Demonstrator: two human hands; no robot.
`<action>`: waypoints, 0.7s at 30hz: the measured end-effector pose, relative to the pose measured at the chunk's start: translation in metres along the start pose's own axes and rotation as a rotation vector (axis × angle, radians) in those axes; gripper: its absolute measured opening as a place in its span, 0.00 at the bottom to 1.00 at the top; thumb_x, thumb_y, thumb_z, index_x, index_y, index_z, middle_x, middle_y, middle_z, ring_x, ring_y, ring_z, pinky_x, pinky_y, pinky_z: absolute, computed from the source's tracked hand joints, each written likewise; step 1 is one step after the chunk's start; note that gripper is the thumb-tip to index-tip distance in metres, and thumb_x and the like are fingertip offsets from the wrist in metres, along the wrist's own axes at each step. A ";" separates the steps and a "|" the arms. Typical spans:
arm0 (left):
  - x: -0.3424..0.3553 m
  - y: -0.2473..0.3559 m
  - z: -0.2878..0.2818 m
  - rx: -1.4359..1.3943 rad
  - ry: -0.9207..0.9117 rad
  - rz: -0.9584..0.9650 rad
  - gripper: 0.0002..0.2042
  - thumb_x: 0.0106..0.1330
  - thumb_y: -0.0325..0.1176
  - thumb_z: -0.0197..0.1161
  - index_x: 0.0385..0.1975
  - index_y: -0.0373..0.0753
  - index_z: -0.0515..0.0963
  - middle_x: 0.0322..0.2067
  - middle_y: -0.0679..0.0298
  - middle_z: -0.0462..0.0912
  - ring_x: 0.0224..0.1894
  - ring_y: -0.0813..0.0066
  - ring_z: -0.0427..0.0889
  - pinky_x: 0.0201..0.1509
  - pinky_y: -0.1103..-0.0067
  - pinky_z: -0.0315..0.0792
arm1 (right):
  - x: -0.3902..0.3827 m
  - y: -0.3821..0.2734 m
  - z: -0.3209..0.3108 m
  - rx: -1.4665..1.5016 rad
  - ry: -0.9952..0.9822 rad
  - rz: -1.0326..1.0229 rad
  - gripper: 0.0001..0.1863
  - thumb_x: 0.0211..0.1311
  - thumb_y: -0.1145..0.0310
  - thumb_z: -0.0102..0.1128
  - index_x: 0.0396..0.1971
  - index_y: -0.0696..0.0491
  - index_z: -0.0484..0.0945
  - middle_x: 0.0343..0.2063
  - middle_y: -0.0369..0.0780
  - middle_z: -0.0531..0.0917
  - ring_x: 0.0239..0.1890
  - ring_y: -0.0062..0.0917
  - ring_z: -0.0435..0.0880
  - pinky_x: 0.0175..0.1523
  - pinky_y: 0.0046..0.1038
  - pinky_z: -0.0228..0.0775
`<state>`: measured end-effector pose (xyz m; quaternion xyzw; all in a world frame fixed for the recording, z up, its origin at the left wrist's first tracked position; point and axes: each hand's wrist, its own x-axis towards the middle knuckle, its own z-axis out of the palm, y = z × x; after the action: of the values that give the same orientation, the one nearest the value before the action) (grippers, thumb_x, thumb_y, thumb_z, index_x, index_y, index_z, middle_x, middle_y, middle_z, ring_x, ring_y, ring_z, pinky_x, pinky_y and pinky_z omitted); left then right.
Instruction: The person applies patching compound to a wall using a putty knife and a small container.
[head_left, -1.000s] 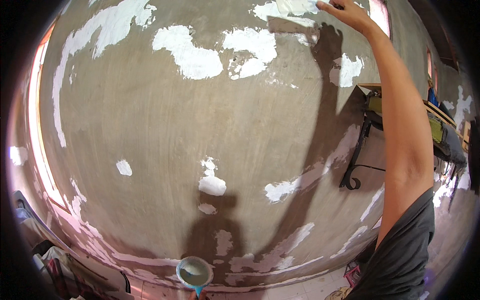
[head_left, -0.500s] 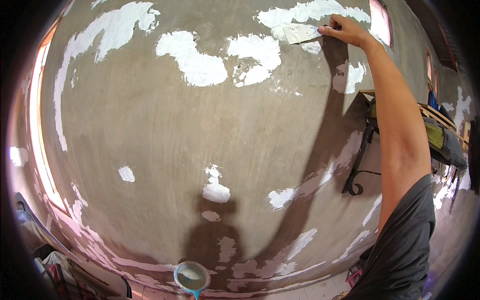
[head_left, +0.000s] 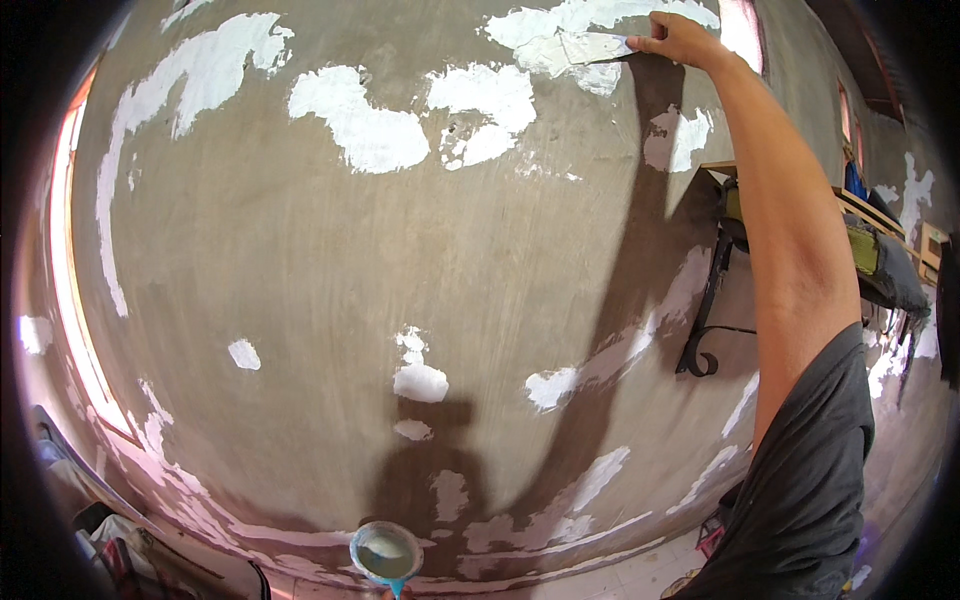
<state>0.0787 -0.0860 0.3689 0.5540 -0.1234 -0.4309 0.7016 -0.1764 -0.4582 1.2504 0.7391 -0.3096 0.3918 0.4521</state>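
High on the wall, my right hand [head_left: 685,42] pinches a putty knife [head_left: 603,46] whose blade is smeared with white filler. The blade lies against a white patch of wall filler [head_left: 540,55], and its handle is mostly hidden by my fingers. At the lower edge, my left hand [head_left: 392,595] shows only as a sliver, closed around the handle of a blue dipper [head_left: 413,548]. White filler paste [head_left: 388,552] sits inside the dipper.
A grey-brown wall [head_left: 320,250] carries several white patches. At right, a shelf on a black scrolled bracket [head_left: 712,290] juts out beside my arm and holds a dark, green-sided bag [head_left: 880,262]. A bright window [head_left: 68,240] stands left, above piled cloth items [head_left: 130,545].
My right hand and the putty knife have moved slightly up and left in the picture, while the whole view has shifted a little. The dipper stays in nearly the same place.
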 end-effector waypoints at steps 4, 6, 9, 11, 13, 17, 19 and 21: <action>-0.001 -0.014 -0.012 -0.065 -0.022 0.019 0.05 0.72 0.36 0.57 0.38 0.43 0.74 0.17 0.68 0.72 0.10 0.81 0.65 0.10 0.84 0.56 | -0.010 0.010 -0.019 -0.028 0.024 -0.014 0.33 0.53 0.35 0.68 0.23 0.54 0.72 0.20 0.37 0.74 0.24 0.24 0.71 0.29 0.30 0.64; -0.003 -0.017 -0.015 -0.104 -0.017 0.026 0.04 0.72 0.35 0.57 0.38 0.44 0.74 0.17 0.68 0.72 0.10 0.81 0.66 0.09 0.84 0.56 | -0.020 0.012 -0.036 0.028 0.015 0.008 0.33 0.53 0.35 0.68 0.23 0.54 0.72 0.20 0.35 0.72 0.25 0.22 0.69 0.30 0.28 0.62; -0.008 -0.014 -0.018 -0.068 -0.002 0.009 0.03 0.72 0.34 0.56 0.39 0.44 0.74 0.18 0.68 0.72 0.10 0.81 0.66 0.09 0.84 0.57 | -0.024 0.017 -0.038 0.145 -0.008 0.019 0.33 0.53 0.34 0.68 0.23 0.53 0.72 0.20 0.33 0.71 0.25 0.20 0.68 0.30 0.25 0.61; -0.006 -0.017 -0.024 -0.056 -0.001 0.011 0.03 0.72 0.34 0.56 0.39 0.44 0.74 0.18 0.67 0.73 0.10 0.80 0.66 0.09 0.84 0.57 | -0.027 0.013 -0.024 0.185 -0.050 0.048 0.34 0.52 0.32 0.67 0.24 0.53 0.73 0.21 0.33 0.72 0.27 0.20 0.69 0.32 0.25 0.63; -0.005 -0.017 -0.029 -0.057 -0.010 0.007 0.04 0.72 0.35 0.56 0.39 0.44 0.74 0.18 0.67 0.73 0.10 0.80 0.67 0.09 0.84 0.57 | -0.032 -0.001 -0.009 0.195 -0.065 0.078 0.35 0.51 0.31 0.67 0.27 0.54 0.75 0.24 0.36 0.76 0.30 0.21 0.73 0.34 0.26 0.66; 0.001 -0.022 -0.027 -0.067 -0.012 0.046 0.05 0.72 0.35 0.57 0.39 0.43 0.74 0.19 0.66 0.74 0.10 0.79 0.68 0.09 0.83 0.57 | -0.034 -0.004 -0.003 0.139 -0.097 0.095 0.36 0.50 0.31 0.67 0.29 0.56 0.76 0.26 0.39 0.79 0.32 0.24 0.76 0.35 0.28 0.68; 0.004 -0.026 -0.025 -0.052 -0.005 0.074 0.05 0.72 0.36 0.57 0.38 0.43 0.73 0.19 0.66 0.74 0.10 0.78 0.68 0.09 0.83 0.57 | -0.026 -0.004 -0.004 0.110 -0.096 0.082 0.37 0.49 0.31 0.68 0.29 0.56 0.76 0.26 0.40 0.79 0.31 0.26 0.76 0.35 0.30 0.69; 0.004 -0.028 -0.024 -0.035 0.003 0.076 0.06 0.72 0.36 0.56 0.37 0.42 0.73 0.18 0.66 0.74 0.10 0.78 0.68 0.09 0.83 0.57 | -0.022 -0.009 -0.002 0.087 -0.098 0.101 0.38 0.48 0.30 0.68 0.28 0.57 0.76 0.25 0.41 0.80 0.31 0.28 0.78 0.35 0.31 0.70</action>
<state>0.0833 -0.0730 0.3345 0.5372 -0.1358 -0.4053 0.7271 -0.1810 -0.4510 1.2282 0.7597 -0.3511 0.3903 0.3836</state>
